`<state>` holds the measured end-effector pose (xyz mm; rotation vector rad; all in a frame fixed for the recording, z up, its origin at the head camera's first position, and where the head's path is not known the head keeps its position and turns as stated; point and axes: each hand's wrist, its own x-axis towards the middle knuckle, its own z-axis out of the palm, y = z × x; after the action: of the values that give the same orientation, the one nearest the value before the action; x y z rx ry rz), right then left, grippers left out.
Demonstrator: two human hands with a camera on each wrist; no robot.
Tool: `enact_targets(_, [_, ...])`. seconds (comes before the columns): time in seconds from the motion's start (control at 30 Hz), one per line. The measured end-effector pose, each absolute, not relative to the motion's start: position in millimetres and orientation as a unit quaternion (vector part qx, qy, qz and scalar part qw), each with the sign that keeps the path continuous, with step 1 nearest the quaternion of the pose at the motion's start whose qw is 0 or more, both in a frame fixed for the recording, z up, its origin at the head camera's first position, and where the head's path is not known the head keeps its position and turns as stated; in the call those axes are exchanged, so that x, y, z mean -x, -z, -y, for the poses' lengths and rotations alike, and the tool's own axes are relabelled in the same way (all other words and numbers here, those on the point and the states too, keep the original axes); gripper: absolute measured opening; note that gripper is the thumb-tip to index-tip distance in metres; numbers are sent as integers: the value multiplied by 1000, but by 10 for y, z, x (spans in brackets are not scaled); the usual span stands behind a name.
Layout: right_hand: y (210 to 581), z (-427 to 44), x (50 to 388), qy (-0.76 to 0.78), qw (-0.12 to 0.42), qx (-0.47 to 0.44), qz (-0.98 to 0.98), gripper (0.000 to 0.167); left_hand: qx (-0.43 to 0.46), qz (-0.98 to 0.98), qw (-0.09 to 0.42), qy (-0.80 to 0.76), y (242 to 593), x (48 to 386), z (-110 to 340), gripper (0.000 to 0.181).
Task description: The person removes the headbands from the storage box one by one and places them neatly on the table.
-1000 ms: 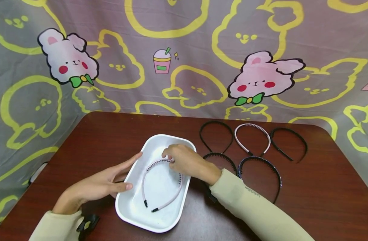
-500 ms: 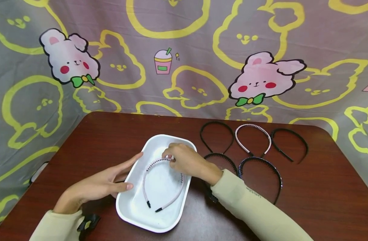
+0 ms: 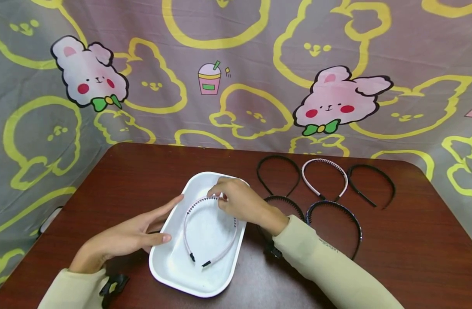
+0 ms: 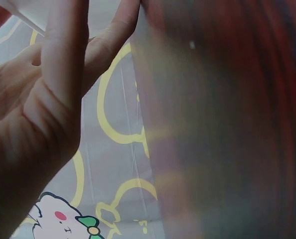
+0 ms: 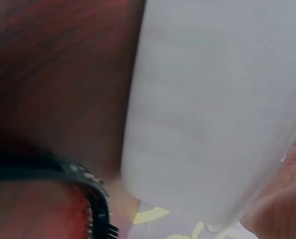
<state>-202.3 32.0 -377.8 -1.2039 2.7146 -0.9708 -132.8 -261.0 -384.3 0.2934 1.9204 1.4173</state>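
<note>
A pale pink toothed headband [image 3: 186, 238] is inside a white rectangular tray [image 3: 166, 281], its two black-tipped ends toward me. My right hand [image 3: 237, 199] pinches its curved top near the tray's far right corner; whether the band touches the floor of the tray I cannot tell. With fingers extended, my left hand [image 3: 131, 235] rests along the tray's left side, thumb lying over the rim. The right wrist view shows the tray's outer wall [image 5: 203, 109], with the fingers hidden. Straight fingers of the left hand appear in the left wrist view.
On the table [image 3: 409, 253] to the right lie several headbands: a plain black one [image 3: 260, 175], a pink one [image 3: 307, 183], an open black one [image 3: 392, 185], a black toothed one [image 3: 297, 207] and a glittery dark one [image 3: 360, 227]. A patterned curtain [image 3: 243, 56] hangs behind.
My right hand has shifted slightly away from me with the pink headband, whose ends have moved a little up and to the right in the head view. The left hand stays in place.
</note>
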Motion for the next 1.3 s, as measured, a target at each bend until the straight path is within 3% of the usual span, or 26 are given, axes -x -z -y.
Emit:
enact_targets(0.6, [3474, -648, 2004, 356, -12, 354, -865, 31, -127, -754, 352, -540, 3851, 1310, 2612, 91])
enact_targets(1.3, [3467, -1330, 1934, 344, -29, 303, -888, 32, -139, -754, 350, -539, 3867, 1321, 2630, 91])
